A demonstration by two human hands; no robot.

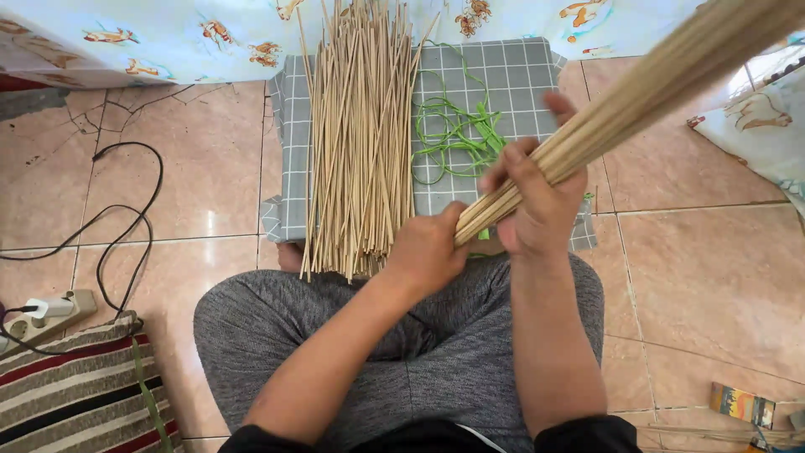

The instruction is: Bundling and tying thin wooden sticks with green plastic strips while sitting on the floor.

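I see both hands on one bundle of thin sticks (637, 96), just right of the grey checked cloth (511, 75) on the tiled floor (201, 168). My right hand (537, 205) is clenched around the bundle near its lower end, fingers wrapped over the top. My left hand (428, 247) is closed against the cut ends of that bundle, at the near edge of the cloth; I can't tell whether it grips them or only presses on them. The bundle slants up and away from the cloth's near right corner toward the top right of the view.

On the cloth, left half: a loose pile of sticks (356, 143) lying lengthwise, ends overhanging the cloth's near edge. On the cloth, right half: a tangle of green string (453, 134), partly behind my right hand.

Near side of the cloth: my crossed legs in grey trousers (453, 335). Well left of the cloth: a black cable (126, 226) on the tiles, a white power strip (50, 315), and a striped cushion (80, 394). Beyond the cloth: pale printed fabric (168, 33).
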